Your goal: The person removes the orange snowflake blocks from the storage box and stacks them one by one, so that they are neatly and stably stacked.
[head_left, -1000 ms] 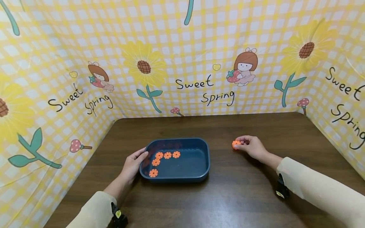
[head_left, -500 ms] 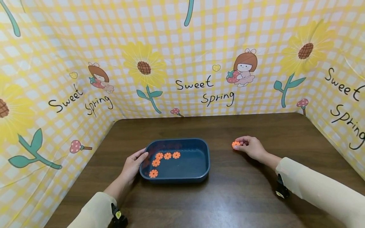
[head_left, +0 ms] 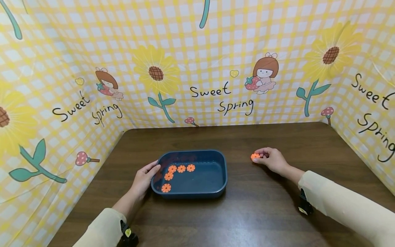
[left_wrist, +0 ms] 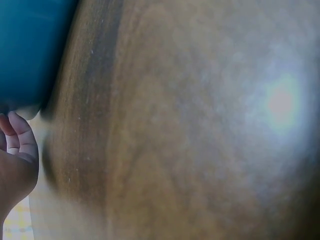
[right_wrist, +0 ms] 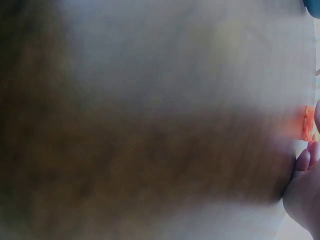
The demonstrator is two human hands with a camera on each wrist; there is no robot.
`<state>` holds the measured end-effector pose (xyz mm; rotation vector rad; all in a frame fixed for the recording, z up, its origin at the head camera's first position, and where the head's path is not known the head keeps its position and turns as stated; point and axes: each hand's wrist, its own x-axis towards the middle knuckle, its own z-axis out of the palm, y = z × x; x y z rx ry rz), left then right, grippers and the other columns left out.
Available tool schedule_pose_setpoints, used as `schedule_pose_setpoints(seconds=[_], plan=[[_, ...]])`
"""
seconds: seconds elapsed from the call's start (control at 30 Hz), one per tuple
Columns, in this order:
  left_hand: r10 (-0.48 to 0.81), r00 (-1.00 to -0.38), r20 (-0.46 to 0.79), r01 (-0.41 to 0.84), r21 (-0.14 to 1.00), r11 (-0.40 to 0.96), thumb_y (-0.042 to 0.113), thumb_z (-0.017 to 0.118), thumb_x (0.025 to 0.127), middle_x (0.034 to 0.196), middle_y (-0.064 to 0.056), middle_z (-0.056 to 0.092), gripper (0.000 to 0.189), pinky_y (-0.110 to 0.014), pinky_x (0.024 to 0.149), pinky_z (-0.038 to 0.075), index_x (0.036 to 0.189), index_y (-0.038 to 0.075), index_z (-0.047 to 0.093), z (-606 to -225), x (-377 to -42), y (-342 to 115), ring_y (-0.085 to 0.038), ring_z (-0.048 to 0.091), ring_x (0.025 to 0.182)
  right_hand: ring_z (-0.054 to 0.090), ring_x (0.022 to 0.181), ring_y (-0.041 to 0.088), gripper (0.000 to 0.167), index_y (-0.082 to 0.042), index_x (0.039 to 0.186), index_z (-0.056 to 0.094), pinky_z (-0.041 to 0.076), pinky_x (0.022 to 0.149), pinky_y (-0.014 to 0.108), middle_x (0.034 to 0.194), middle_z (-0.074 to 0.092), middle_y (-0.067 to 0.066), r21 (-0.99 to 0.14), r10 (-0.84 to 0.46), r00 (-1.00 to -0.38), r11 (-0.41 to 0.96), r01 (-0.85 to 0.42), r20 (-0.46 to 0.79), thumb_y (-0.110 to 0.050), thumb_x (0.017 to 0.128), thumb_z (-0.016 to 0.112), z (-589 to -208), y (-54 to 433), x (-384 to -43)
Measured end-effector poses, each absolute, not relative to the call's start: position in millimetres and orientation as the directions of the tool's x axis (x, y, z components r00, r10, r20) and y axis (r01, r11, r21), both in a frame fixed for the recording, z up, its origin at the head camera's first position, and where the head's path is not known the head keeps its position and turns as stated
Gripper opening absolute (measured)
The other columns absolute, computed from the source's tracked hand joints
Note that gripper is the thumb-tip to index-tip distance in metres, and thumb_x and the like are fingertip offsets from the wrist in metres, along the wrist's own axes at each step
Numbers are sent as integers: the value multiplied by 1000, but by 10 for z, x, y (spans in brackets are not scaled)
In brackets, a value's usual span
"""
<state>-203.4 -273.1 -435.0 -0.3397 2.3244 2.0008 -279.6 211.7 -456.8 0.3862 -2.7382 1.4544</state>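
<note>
In the head view my left hand [head_left: 145, 178] grips the left end of a dark blue rectangular tray [head_left: 197, 195], thumb over the rim and fingers outside. Several orange notched, flower-like plastic discs [head_left: 181, 168] lie flat inside, along the tray's left side and back left. To the right of the tray, my right hand [head_left: 273, 160] pinches another orange notched disc [head_left: 255, 156] between thumb and fingers, close over the table. The right wrist view catches that disc edge-on at the fingertips. In the left wrist view the tray's outer wall [left_wrist: 30, 50] stands right above the curled fingers.
The brown wooden table [head_left: 247, 219] reaches back to a yellow checked cloth [head_left: 197, 61] that hangs behind and at both sides. A black wrist camera [head_left: 304, 204] sits under the right sleeve, and a similar one [head_left: 128, 236] on the left.
</note>
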Motion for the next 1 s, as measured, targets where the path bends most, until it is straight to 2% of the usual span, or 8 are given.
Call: schedule_pose_setpoints(seconds=[0.53,1.0], plan=[[-130,-974,-185,-201,972,125,35,60,98,142,-18,48,55,-30,87,52,144,7,47,-4356,-2031,-2732,-24,56,115,46,77,21,36,-1,110,70,38,63,26,89,57,7,-779,-198,-971,585,-224,131,-22,83,79,-4562,2108,-2786],[-135,-977,-167,-184,975,125,36,61,97,142,-17,49,56,-28,85,52,143,7,48,-4382,-2040,-2726,-26,54,118,47,76,20,38,1,112,70,41,60,24,88,60,8,-824,-190,-974,529,-206,121,-21,83,80,-4550,2114,-2790]])
